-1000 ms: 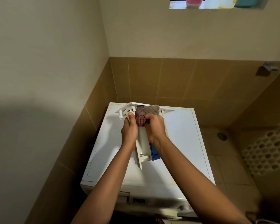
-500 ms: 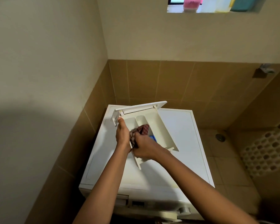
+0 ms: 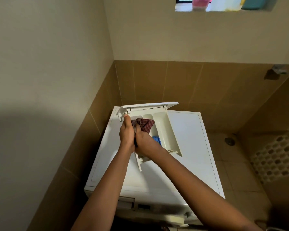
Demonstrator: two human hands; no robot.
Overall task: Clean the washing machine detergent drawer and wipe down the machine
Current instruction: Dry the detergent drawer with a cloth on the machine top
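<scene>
Head view: looks down on a white washing machine that stands in a corner, with a plain wall on the left and brown tiled walls behind.
Drawer position: the detergent drawer is out of the machine and is over the machine's top, near the back left corner. Its front panel is on the far side and its compartments face up. Whether its near end touches the top, I cannot tell.
Left side: the left hand holds the left wall of the drawer. The thumb lies along the edge toward the front panel, and the other fingers go around the wall out of sight.
Right side: the right hand is inside the drawer, touching the left hand, with its fingers curled round a bunched cloth.
Cloth: red and white checked. It sticks out beyond the fingers and lies over the divider between the left and the middle compartment, close to the front panel. Which of the two it presses into, I cannot tell.
Inside the drawer: a blue insert sits just right of the right hand, partly hidden by it.
Window ledge: a pink container and a teal container stand well apart, both cut off by the top edge.
Floor: tiled, right of the machine, with a round drain and a white panel with honeycomb holes at the right edge.
</scene>
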